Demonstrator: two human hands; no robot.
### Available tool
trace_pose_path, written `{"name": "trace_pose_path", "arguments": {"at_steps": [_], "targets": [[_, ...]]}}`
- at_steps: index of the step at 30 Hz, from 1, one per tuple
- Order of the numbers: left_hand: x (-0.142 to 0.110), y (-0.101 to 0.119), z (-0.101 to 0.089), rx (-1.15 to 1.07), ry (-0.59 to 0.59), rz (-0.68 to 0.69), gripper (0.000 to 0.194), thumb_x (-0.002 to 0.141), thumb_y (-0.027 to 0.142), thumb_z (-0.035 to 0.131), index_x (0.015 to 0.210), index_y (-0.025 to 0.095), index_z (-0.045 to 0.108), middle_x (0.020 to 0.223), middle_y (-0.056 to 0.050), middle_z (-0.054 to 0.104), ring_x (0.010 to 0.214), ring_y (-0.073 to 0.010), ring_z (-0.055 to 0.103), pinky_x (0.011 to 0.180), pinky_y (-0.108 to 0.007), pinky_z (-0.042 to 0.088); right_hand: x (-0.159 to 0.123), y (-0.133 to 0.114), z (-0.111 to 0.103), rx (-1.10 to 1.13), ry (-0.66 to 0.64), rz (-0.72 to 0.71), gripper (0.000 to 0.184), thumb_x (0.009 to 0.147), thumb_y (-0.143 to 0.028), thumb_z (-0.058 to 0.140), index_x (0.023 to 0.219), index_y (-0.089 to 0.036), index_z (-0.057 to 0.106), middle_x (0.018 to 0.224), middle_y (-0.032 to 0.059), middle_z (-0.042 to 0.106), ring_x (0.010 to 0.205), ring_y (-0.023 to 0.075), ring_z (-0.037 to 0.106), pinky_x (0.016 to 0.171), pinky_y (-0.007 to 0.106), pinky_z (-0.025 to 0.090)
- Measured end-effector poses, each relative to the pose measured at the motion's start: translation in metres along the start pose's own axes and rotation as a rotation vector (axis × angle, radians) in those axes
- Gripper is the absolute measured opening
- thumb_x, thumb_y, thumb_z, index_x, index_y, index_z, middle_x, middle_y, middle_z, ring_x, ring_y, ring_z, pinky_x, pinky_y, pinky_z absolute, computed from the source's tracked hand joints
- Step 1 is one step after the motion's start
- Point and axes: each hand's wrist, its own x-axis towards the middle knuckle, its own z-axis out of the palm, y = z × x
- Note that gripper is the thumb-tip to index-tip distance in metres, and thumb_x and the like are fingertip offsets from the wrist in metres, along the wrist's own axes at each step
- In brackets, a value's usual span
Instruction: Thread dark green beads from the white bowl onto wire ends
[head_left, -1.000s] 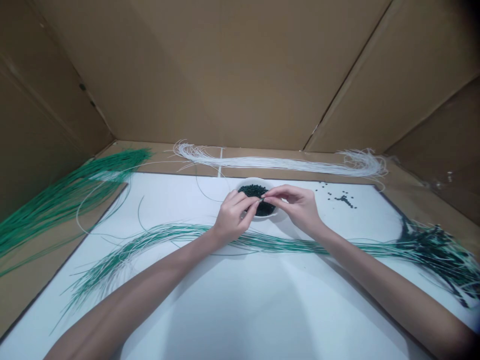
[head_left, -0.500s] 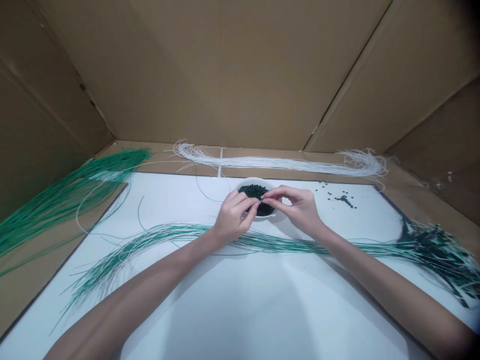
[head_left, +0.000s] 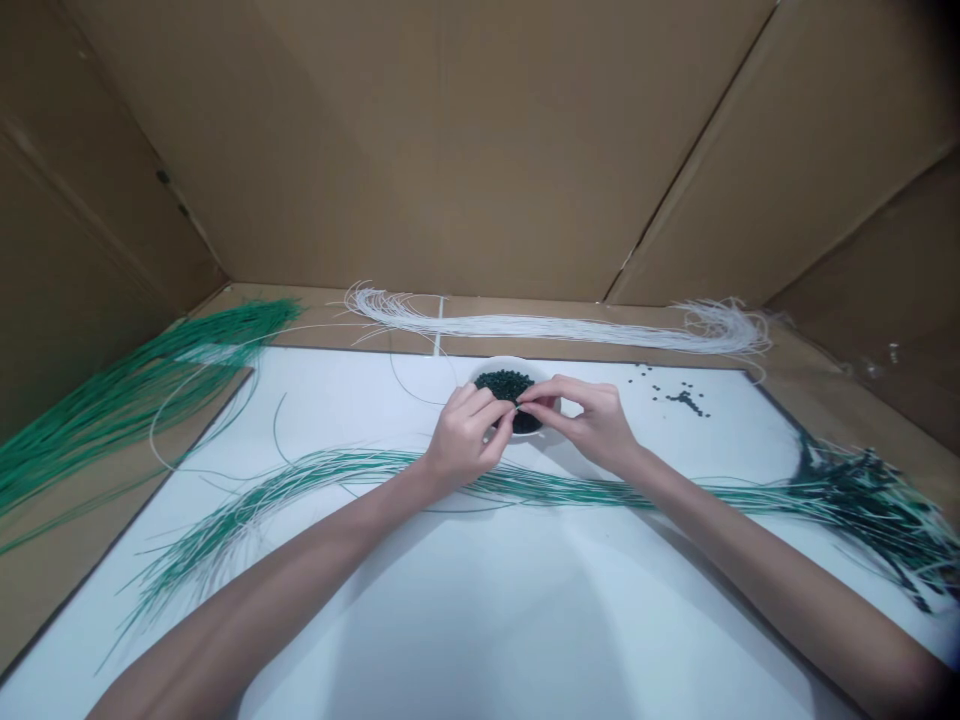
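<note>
- My hands (head_left: 525, 425) come together over the bowl, left and right fingertips (head_left: 519, 408) meeting; whatever they pinch is too small to make out.
- Under them, a small white bowl (head_left: 504, 362) sits at the far edge of a white board (head_left: 337, 400), its rim reaching that edge, and my hands partly cover its near side.
- Dark green beads (head_left: 504, 385) heap inside the bowl, just below my fingers.
- Loose beads (head_left: 684, 400) lie scattered to the right near the board's far edge, well apart from my right hand.
- A long band of green-and-white wires (head_left: 315, 465) crosses the board just below my wrists, passing under both forearms.
- At right, that band thickens into a dark bunch (head_left: 855, 490) spilling over the board's right edge and out of frame.
- Beyond the far edge, a bundle of white wires (head_left: 555, 327) rests on the brown bench (head_left: 322, 310).
- Green wires (head_left: 127, 400) fan along the board's left edge.
- Cardboard walls (head_left: 450, 150) close in the bench on the far side and both flanks.
- The white board runs on below my forearms to its near edge.
</note>
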Motion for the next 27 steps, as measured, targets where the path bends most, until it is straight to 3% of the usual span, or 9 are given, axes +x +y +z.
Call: {"name": "trace_pose_path", "arguments": {"at_steps": [6,27], "targets": [[0.0004,0.0004,-0.0002,-0.010,0.029,0.002,0.013,0.079,0.016,0.045,0.076,0.014,0.057,0.064,-0.004,0.054,0.063,-0.0136,0.041,0.061,-0.028,0.036,0.0004,0.0072,0.0028,0.160,0.003,0.174,0.015,0.068,-0.031,0.063,0.076,-0.018,0.065,0.073,0.0028,0.066,0.060,0.0126,0.056,0.055,0.024,0.044],[0.0003,0.0015,-0.0009,-0.014,0.039,-0.037,0.013,0.079,0.017,0.046,0.077,0.015,0.058,0.063,-0.003,0.054,0.063,-0.0133,0.041,0.062,-0.028,0.035,0.0024,0.0059,-0.0003,0.296,-0.090,0.222,0.015,0.071,-0.029,0.059,0.073,-0.015,0.063,0.074,0.0031,0.062,0.065,0.0123,0.054,0.058,0.025,0.044]]}}
